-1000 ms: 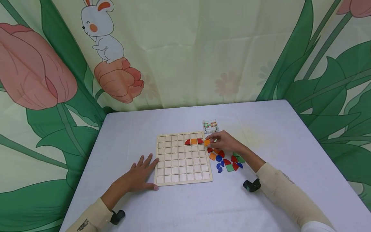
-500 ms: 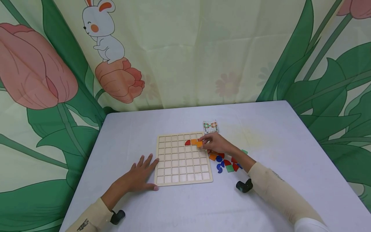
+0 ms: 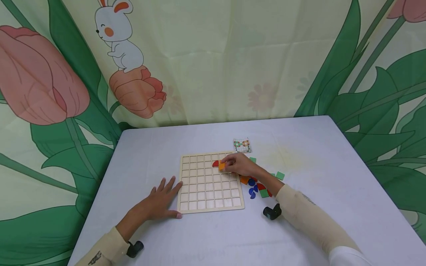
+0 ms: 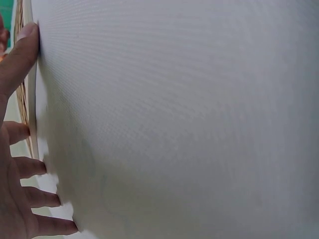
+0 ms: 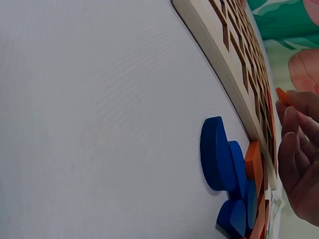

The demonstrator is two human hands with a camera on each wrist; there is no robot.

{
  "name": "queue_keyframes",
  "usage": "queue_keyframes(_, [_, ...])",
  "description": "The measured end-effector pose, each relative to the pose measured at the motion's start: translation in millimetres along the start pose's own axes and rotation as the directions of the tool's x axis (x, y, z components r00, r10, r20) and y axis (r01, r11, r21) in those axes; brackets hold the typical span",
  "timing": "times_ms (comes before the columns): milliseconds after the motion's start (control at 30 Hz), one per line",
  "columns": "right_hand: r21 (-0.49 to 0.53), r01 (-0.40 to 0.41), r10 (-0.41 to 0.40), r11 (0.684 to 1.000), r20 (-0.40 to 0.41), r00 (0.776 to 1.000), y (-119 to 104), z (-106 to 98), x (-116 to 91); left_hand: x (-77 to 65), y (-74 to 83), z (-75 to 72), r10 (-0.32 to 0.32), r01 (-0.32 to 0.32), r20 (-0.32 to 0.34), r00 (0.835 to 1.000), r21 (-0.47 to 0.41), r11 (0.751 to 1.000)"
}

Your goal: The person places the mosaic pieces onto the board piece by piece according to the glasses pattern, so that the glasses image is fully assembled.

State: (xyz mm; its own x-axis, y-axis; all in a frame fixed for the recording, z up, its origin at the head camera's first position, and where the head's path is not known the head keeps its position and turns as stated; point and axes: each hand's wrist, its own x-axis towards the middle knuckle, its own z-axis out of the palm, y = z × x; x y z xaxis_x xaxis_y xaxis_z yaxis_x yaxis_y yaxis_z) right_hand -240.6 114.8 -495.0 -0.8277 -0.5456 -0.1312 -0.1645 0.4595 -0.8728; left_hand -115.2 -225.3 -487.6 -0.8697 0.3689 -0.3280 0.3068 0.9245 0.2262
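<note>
My right hand [image 3: 240,164] pinches an orange square tile [image 3: 221,167] over the upper rows of the wooden grid board [image 3: 203,211]. Just left of that tile, a red quarter-round piece [image 3: 215,163] lies in a board cell. The hand and tile hide the cells to its right. In the right wrist view the orange tile [image 5: 282,95] shows between thumb and fingers, above the board. My left hand [image 3: 160,202] is spread flat on the cloth, fingers apart, its thumb and index fingertips at the board's left edge. The left wrist view shows the same straight fingers [image 4: 45,198].
Right of the board lies a loose pile: blue rounded pieces [image 3: 252,181], an orange tile [image 3: 244,179], green squares [image 3: 264,193] and red pieces, partly under my right forearm. A small printed pattern card [image 3: 242,145] sits behind the board's right corner. A printed curtain hangs behind the table.
My right hand has carried the orange tile leftward from the board's right edge to over the upper row, near the red piece. My left hand has stayed in place.
</note>
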Motion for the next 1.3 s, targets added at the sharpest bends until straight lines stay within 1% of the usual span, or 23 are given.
queue_keyframes(100, [-0.006,-0.009,0.009,1.0,0.003,1.0,-1,4,3,-0.4,0.7,-0.5,0.002,-0.002,-0.005,1.0,-0.002,1.0])
queue_keyframes(300, [-0.075,-0.014,0.016,0.997,0.021,1.0,-5,12,9,-0.4,0.5,-0.6,0.006,-0.006,-0.004,1.0,0.006,1.0])
queue_keyframes(567, [-0.132,0.002,0.0,0.991,0.021,1.0,-9,17,13,0.1,-1.2,1.5,0.008,-0.008,-0.008,1.0,0.009,1.0])
queue_keyframes(767, [-0.182,-0.033,0.034,0.983,0.006,0.999,-13,20,14,0.0,-2.5,2.6,0.012,-0.012,-0.013,1.0,0.012,1.0])
queue_keyframes(1100, [-0.208,-0.066,0.064,0.976,-0.015,0.998,-16,23,15,0.9,-2.6,2.8,0.004,-0.004,-0.005,1.0,0.01,1.0])
queue_keyframes(1300, [-0.262,-0.089,0.082,0.961,-0.036,0.996,-20,23,15,0.8,-2.5,2.7,0.009,-0.009,-0.013,1.0,0.016,1.0])
